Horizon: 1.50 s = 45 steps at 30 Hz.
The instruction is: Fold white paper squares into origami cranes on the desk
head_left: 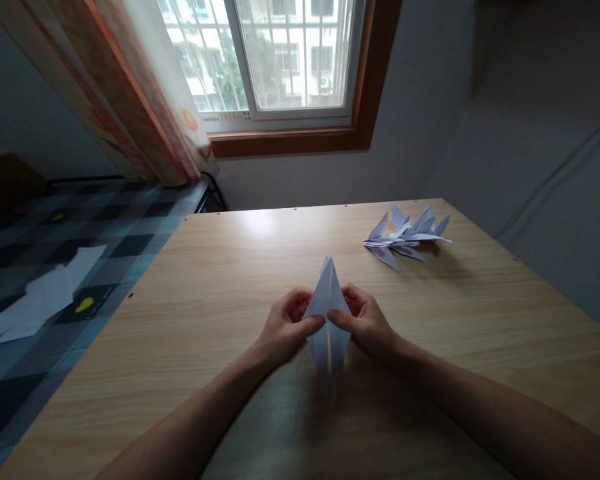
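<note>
A folded sheet of white origami paper point(327, 293), shaped like a long diamond, is held up over the table between both hands. Its upper end comes to a close pair of points, and a slit splits the lower half into two narrow legs. My left hand point(293, 323) pinches the left edge, thumb on the front face and fingers curled behind. On the right edge, my right hand point(367, 320) grips in the same way, its thumb near the centre crease. Parts of the fingers are hidden behind the paper.
Several folded white paper pieces point(407, 235) lie bunched at the table's back right. The wooden table point(220, 287) ends before a wall and window point(295, 60). Left of it, loose white sheets point(45, 293) rest on a checked bed cover point(125, 237) below a curtain point(130, 87).
</note>
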Each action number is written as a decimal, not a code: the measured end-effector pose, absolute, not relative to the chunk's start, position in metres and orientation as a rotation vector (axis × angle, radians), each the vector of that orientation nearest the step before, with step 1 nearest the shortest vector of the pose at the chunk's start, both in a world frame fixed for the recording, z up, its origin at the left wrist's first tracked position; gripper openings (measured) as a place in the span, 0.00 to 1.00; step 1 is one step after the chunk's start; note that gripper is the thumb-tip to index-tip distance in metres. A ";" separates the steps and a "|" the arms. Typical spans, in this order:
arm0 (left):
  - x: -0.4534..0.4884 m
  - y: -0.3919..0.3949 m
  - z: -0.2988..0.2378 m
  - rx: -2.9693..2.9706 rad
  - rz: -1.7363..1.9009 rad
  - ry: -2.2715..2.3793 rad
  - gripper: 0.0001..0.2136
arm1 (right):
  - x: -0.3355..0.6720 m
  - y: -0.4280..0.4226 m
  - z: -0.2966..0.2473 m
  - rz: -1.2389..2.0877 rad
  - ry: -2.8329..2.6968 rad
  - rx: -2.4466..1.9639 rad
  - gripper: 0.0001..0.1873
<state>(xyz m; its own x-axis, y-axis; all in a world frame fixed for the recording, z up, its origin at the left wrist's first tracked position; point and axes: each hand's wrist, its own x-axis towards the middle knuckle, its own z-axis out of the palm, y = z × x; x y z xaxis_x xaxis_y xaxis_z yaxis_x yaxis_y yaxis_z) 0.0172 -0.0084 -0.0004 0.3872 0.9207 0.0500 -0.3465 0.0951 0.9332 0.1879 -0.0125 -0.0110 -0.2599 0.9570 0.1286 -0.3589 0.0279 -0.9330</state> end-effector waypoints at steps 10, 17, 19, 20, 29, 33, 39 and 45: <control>0.018 -0.014 0.005 1.046 0.961 0.622 0.20 | 0.190 -0.013 -0.008 1.620 -1.233 -0.717 0.17; 0.015 -0.012 0.005 1.132 0.859 0.658 0.15 | 0.193 -0.015 -0.004 1.623 -1.355 -0.734 0.15; 0.014 -0.011 0.005 1.157 0.843 0.666 0.13 | 0.194 -0.015 -0.003 1.632 -1.383 -0.742 0.15; 0.014 -0.011 0.005 1.168 0.840 0.667 0.13 | 0.194 -0.015 -0.003 1.633 -1.397 -0.745 0.14; 0.015 -0.014 0.014 1.146 0.849 0.680 0.13 | 0.192 -0.016 -0.002 1.646 -1.390 -0.737 0.14; 0.015 -0.014 0.013 1.125 0.877 0.686 0.17 | 0.192 -0.016 -0.004 1.646 -1.314 -0.739 0.15; 0.017 -0.011 0.003 1.024 1.031 0.722 0.20 | 0.191 -0.014 -0.009 1.690 -1.093 -0.729 0.15; 0.020 -0.010 0.003 1.054 1.077 0.755 0.21 | 0.193 -0.010 -0.009 1.758 -1.075 -0.672 0.19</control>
